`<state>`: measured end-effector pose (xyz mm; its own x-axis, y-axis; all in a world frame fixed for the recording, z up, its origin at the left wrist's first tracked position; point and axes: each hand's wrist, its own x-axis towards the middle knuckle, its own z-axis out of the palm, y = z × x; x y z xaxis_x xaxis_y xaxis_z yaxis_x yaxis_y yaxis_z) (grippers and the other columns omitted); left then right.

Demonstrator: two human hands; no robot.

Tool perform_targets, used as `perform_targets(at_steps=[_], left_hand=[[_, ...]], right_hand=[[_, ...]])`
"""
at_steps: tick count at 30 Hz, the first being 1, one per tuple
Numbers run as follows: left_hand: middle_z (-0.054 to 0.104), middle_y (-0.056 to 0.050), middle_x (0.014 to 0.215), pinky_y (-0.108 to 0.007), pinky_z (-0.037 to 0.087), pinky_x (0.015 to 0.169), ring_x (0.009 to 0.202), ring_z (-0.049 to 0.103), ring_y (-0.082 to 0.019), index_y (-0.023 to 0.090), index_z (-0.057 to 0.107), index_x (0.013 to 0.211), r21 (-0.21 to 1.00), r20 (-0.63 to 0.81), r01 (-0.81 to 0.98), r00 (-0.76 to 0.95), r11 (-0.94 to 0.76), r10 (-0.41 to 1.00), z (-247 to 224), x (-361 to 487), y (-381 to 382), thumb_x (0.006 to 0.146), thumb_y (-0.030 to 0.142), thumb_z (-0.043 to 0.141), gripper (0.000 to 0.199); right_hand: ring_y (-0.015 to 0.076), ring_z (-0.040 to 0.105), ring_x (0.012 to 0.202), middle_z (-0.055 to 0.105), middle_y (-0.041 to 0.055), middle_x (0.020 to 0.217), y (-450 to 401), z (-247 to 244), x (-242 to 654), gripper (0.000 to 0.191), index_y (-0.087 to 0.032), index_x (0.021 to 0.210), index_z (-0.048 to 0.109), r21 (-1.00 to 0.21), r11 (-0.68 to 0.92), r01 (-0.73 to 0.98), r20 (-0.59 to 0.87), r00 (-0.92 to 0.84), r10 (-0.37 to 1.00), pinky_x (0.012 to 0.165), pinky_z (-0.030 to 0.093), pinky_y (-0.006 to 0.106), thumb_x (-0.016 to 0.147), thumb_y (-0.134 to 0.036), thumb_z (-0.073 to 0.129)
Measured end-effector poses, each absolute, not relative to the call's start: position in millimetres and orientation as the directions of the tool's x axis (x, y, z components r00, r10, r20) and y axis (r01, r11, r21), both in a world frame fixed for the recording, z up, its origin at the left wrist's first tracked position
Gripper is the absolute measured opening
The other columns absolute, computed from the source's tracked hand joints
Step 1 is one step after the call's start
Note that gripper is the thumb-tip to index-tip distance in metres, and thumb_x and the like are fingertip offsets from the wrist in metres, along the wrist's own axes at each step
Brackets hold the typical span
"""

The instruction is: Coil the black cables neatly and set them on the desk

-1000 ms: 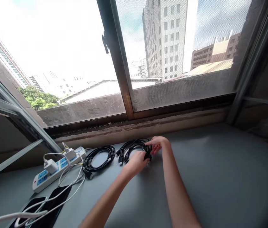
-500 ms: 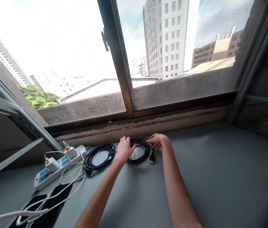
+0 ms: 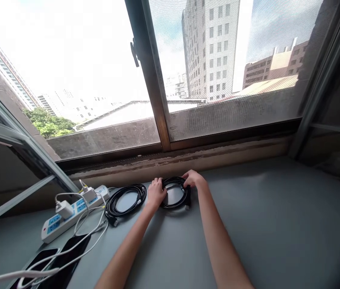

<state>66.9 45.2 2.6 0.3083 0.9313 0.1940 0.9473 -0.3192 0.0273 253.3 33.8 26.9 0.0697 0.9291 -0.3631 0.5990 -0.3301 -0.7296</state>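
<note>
Two coils of black cable lie on the grey table near the window wall. The right coil [image 3: 174,206] is between my hands. My left hand [image 3: 156,192] is closed on that coil's left side, fingers over the loops. At its upper right, my right hand [image 3: 192,179] pinches the loops with thumb and fingers. A black connector with a light tip [image 3: 187,202] hangs at the coil's lower right edge. The left coil [image 3: 121,210] lies flat beside my left hand, untouched, with its own connector [image 3: 113,221] at the lower left.
A white power strip [image 3: 54,228] with white plugs [image 3: 64,209] stands at the left. White cables run from it over dark phones or tablets [image 3: 67,257]. The window frame [image 3: 160,132] and low wall border the grey table [image 3: 263,224] at the back.
My right hand has moved left onto the coil, and the loose connector has come in against the loops. My left hand's fingers have drawn closer together around the left side.
</note>
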Motion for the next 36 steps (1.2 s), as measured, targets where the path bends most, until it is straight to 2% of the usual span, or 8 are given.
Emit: perform_targets(at_steps=[4, 7, 14, 18, 21, 26, 31, 36], left_hand=[[0.055, -0.009, 0.112, -0.027, 0.042, 0.085, 0.106, 0.052, -0.021, 0.014, 0.048, 0.119, 0.051, 0.26, 0.939, 0.316, -0.339, 0.913, 7.0, 66.6, 43.8, 0.077, 0.014, 0.046, 0.042], [0.052, -0.008, 0.111, -0.026, 0.042, 0.083, 0.106, 0.052, -0.021, 0.016, 0.047, 0.119, 0.05, 0.319, 0.941, 0.302, -0.334, 0.898, 14.2, 69.8, 40.1, 0.078, 0.011, 0.043, 0.042], [0.052, -0.008, 0.107, -0.028, 0.046, 0.064, 0.079, 0.062, -0.019, 0.018, 0.049, 0.115, 0.048, 0.352, 0.969, 0.212, -0.243, 0.912, 23.9, 73.3, 37.0, 0.086, 0.013, 0.033, 0.033], [0.05, -0.016, 0.113, -0.034, 0.045, 0.078, 0.097, 0.057, -0.025, 0.011, 0.041, 0.127, 0.024, 0.348, 0.974, 0.201, -0.223, 0.916, 11.3, 73.6, 38.4, 0.085, 0.011, 0.03, 0.043], [0.048, -0.015, 0.125, -0.037, 0.038, 0.094, 0.116, 0.046, -0.027, 0.016, 0.039, 0.133, -0.007, 0.284, 0.949, 0.303, -0.314, 0.91, -2.1, 73.8, 39.5, 0.086, 0.013, 0.035, 0.047], [0.053, -0.017, 0.122, -0.039, 0.038, 0.092, 0.112, 0.05, -0.027, 0.012, 0.031, 0.139, 0.03, 0.218, 0.94, 0.326, -0.34, 0.92, -11.0, 74.6, 40.6, 0.088, 0.016, 0.033, 0.052], [0.05, -0.017, 0.126, -0.041, 0.037, 0.094, 0.114, 0.048, -0.028, 0.01, 0.036, 0.136, 0.122, 0.293, 0.945, 0.259, -0.305, 0.92, 10.1, 74.0, 41.4, 0.09, 0.029, 0.034, 0.05], [0.048, -0.012, 0.132, -0.035, 0.034, 0.099, 0.121, 0.044, -0.022, 0.015, 0.042, 0.133, 0.188, 0.361, 0.92, 0.262, -0.345, 0.895, 40.4, 75.4, 34.6, 0.091, 0.035, 0.032, 0.047]], right_hand=[[0.017, 0.059, 0.088, 0.058, 0.007, 0.106, 37.2, 22.1, 251.2, 0.025, -0.014, 0.11, 0.056, -0.727, -0.319, 0.608, -0.339, 0.085, 0.937, 0.075, 0.052, 0.035, 0.089, -0.027, 0.055], [0.0187, 0.058, 0.093, 0.057, 0.0077, 0.109, 40.3, 18.1, 248.6, 0.027, -0.014, 0.111, 0.056, -0.746, -0.26, 0.613, -0.254, 0.099, 0.962, 0.079, 0.051, 0.037, 0.089, -0.028, 0.056], [0.0197, 0.058, 0.096, 0.059, 0.0056, 0.106, 51.7, 9.1, 228.2, 0.02, -0.014, 0.103, 0.06, -0.833, 0.119, 0.541, 0.11, -0.048, 0.993, 0.084, 0.048, 0.038, 0.088, -0.027, 0.056], [0.0194, 0.056, 0.099, 0.058, 0.0076, 0.111, 59.3, -10.7, 216.3, 0.021, -0.015, 0.106, 0.059, -0.845, 0.197, 0.498, 0.231, 0.006, 0.973, 0.086, 0.047, 0.04, 0.089, -0.027, 0.055], [0.0192, 0.057, 0.097, 0.059, 0.0072, 0.107, 60.5, -23.4, 213.6, 0.021, -0.013, 0.105, 0.059, -0.854, 0.24, 0.461, 0.291, 0.041, 0.956, 0.086, 0.047, 0.041, 0.088, -0.026, 0.057], [0.0174, 0.059, 0.094, 0.063, 0.0059, 0.1, 58.7, -11.7, 224.8, 0.016, -0.013, 0.096, 0.062, -0.875, 0.272, 0.4, 0.35, 0.135, 0.927, 0.085, 0.048, 0.039, 0.087, -0.026, 0.058], [0.015, 0.063, 0.081, 0.067, 0.0048, 0.087, 48.6, 22.1, 253.8, 0.012, -0.012, 0.09, 0.065, -0.901, 0.259, 0.349, 0.365, 0.282, 0.887, 0.079, 0.05, 0.032, 0.086, -0.018, 0.055], [0.0161, 0.065, 0.077, 0.07, 0.0057, 0.082, 27.4, 49.4, 275.3, 0.019, -0.014, 0.089, 0.069, -0.912, 0.262, 0.314, 0.37, 0.362, 0.855, 0.073, 0.051, 0.026, 0.082, -0.018, 0.052]])
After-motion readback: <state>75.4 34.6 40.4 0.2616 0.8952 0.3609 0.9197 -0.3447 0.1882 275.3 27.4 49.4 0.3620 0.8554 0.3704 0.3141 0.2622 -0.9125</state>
